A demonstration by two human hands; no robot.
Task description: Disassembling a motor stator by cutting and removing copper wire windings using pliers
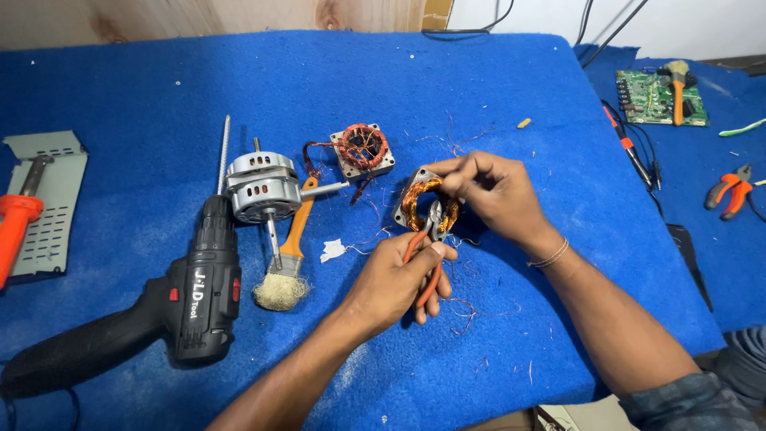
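Blue felt cloth (479, 88) covers our workbench. Our left hand (395, 279) closes around the orange-handled cutters (427, 255), whose nose touches the copper winding. Our right hand (491, 191) pinches the stator (423, 203) at mid-cloth. Beside it lie a brush (287, 263), motor (263, 187) and drill (195, 295).

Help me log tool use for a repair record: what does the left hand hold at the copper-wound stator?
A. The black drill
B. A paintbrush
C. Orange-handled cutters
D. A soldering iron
C: the left hand grips orange-handled cutters with their tip at the stator, which the right hand steadies; the brush and drill lie untouched on the blue mat.
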